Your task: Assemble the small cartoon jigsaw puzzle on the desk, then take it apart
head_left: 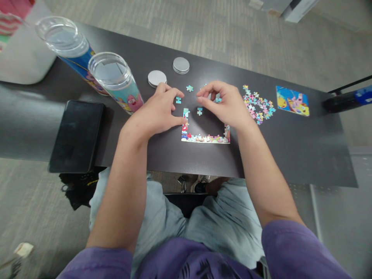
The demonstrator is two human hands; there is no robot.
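A partly joined jigsaw puzzle border (206,139) lies on the dark table, with a bottom row and two short sides. My left hand (162,110) is spread beside it, its thumb on the left side of the border and its index finger by a loose teal puzzle piece (178,100). Above the border, my right hand (225,102) has thumb and index finger nearly together; whatever lies between them is too small to make out. Under those fingertips sits another teal piece (200,111). A third loose piece (190,88) lies farther back, and more are partly hidden by my right hand.
Right of my hand is a heap of mixed puzzle pieces (257,104), then a colourful picture card (292,101). Two round metal tins (157,78) lie behind. At left stand two clear-topped cylinders (123,83) and a black tablet-like object (77,135). A dark bottle-like object (345,101) is far right.
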